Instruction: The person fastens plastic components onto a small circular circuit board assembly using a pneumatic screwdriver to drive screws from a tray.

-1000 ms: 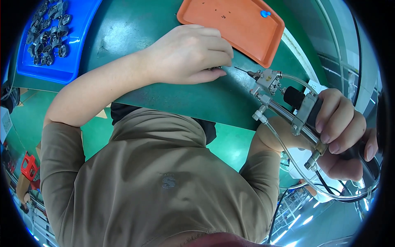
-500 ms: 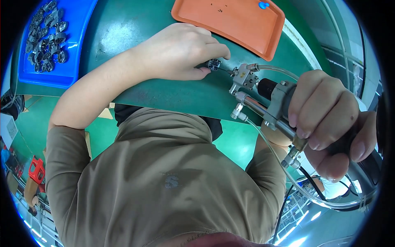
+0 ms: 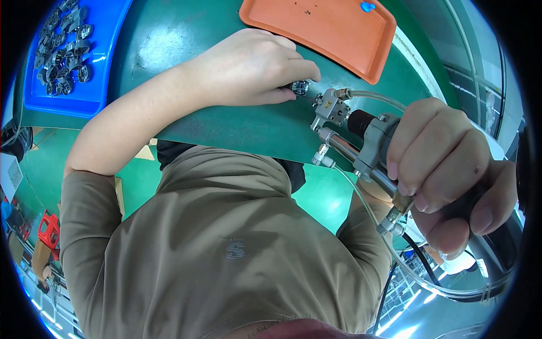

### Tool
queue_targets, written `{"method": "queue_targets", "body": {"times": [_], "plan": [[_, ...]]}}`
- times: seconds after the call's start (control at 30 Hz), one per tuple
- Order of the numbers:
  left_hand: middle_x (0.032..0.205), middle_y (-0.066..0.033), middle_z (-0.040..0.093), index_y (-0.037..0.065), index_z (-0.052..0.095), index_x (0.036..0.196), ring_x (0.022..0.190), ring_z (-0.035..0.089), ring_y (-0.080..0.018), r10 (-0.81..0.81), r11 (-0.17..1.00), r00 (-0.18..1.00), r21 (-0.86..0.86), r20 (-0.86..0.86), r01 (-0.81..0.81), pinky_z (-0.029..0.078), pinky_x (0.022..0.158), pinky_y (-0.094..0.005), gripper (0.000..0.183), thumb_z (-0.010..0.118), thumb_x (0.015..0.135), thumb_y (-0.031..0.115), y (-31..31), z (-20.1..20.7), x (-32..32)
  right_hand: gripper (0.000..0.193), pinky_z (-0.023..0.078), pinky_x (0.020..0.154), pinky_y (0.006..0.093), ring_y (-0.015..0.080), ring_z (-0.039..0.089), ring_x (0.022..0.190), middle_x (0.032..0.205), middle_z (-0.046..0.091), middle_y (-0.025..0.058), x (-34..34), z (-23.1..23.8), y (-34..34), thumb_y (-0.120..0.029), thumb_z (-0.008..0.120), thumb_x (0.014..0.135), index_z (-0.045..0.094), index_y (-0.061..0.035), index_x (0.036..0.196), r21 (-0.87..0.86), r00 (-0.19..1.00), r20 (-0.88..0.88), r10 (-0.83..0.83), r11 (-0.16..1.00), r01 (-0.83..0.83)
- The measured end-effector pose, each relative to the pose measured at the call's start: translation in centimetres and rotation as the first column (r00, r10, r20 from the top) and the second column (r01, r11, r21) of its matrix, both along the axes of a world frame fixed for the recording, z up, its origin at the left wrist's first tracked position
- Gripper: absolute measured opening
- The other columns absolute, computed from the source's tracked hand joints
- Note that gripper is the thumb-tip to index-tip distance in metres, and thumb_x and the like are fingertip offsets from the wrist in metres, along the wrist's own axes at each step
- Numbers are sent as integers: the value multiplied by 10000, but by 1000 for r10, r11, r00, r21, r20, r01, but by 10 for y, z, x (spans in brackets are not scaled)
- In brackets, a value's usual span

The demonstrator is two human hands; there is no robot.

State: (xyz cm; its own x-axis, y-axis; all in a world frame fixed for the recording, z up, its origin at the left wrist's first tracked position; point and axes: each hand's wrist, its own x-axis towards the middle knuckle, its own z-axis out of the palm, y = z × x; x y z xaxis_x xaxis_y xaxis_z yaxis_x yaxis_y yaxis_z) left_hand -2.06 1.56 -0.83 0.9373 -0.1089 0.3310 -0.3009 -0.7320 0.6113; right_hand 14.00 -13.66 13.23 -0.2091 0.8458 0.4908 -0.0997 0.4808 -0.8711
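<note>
My left hand (image 3: pixel 257 70) reaches over the green table and pinches a small round dark electronic part (image 3: pixel 300 87) between thumb and fingers. Wrapped around a hose-fed power screwdriver (image 3: pixel 372 148), the fingers of my right hand (image 3: pixel 443 158) are closed. The screwdriver slants up and to the left, its metal head (image 3: pixel 330 107) close beside the part. I cannot tell whether its thin tip touches the part. Fingers hide some of the part.
Several similar dark parts (image 3: pixel 65 53) lie in a blue tray (image 3: pixel 99 101) at the left. An orange tray (image 3: pixel 339 39) at the far right holds a small blue piece (image 3: pixel 367 7) and tiny dark bits. A clear hose (image 3: pixel 375 95) loops off the screwdriver over the green table (image 3: pixel 226 131).
The part in my left hand has shifted slightly to the right. My right hand and the screwdriver have moved a little to the left, bringing the metal head nearer the part.
</note>
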Motion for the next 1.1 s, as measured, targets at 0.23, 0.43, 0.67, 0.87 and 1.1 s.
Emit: {"method": "queue_targets", "body": {"times": [0.23, 0.43, 0.67, 0.87, 1.1], "plan": [[927, -66, 691, 101, 689, 1158, 886, 654, -294, 0, 1000, 1000, 6, 3, 0, 537, 771, -425, 421, 815, 761, 164, 0, 0, -2, 311, 485, 553, 263, 113, 608, 633, 791, 608, -25, -1, -1, 1, -326, 732, 988, 553, -222, 1220, -9, 1000, -10, 10, 1000, -10], [930, -69, 686, 98, 688, 1155, 884, 656, -300, -13, 1000, 1000, -4, 11, 13, 540, 766, -426, 414, 812, 767, 168, -3, -1, 0, 307, 482, 550, 266, 112, 609, 637, 782, 605, -23, -3, -1, -8, -323, 733, 987, 553, -208, 1207, -19, 998, 43, -53, 998, 54], [829, -76, 609, 105, 630, 1240, 814, 633, -306, -9, 1000, 999, -12, 35, 9, 523, 706, -434, 464, 775, 801, 137, -5, -1, 0, 213, 478, 544, 271, 112, 577, 603, 754, 563, -20, -10, 2, 2, -207, 666, 1008, 496, -199, 1136, 8, 992, 89, -89, 996, 89], [785, -86, 585, 129, 583, 1278, 778, 636, -317, -1, 1000, 1000, -18, 14, 2, 513, 653, -455, 462, 723, 838, 114, -7, 5, 0, 227, 467, 529, 296, 149, 552, 579, 727, 536, 1, -28, 5, 4, -61, 613, 967, 427, -171, 1036, 54, 967, 104, -231, 973, 226], [777, -94, 637, 131, 624, 1227, 749, 676, -316, 19, 1000, 1000, 16, 7, -19, 560, 643, -451, 376, 672, 854, 148, -13, 10, -8, 312, 431, 414, 295, 164, 516, 446, 601, 538, 23, -39, 3, -5, -18, 734, 838, 453, -116, 928, 91, 932, -104, -348, 929, 357]]}}
